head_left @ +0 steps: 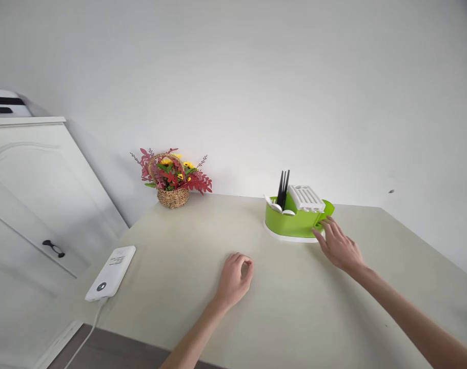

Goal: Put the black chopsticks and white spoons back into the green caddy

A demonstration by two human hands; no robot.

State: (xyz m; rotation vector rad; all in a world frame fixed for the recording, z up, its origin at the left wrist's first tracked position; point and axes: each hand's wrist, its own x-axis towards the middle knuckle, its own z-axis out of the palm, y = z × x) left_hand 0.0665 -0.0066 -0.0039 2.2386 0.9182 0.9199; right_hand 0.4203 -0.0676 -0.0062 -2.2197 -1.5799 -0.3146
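Note:
A green utensil holder point(290, 225) with a white base stands toward the back of the table, right of the middle. Black chopsticks point(283, 187) stand upright in its left compartment, beside white spoons point(276, 207) that lean over the rim. A white slotted rack point(306, 198) covers its middle part. My right hand point(339, 244) is at the holder's right end, thumb and fingers apart; whether the fingertips touch the green wall I cannot tell. My left hand point(235, 279) rests on the table in front, thumb and forefinger curled into a ring with nothing visible inside.
A wicker basket point(173, 198) of artificial flowers stands at the back left of the table point(187, 256). Near the left edge lies a white power bank point(110, 272) with a white cable point(90, 330) running off the edge. A white cabinet point(37, 195) stands on the left.

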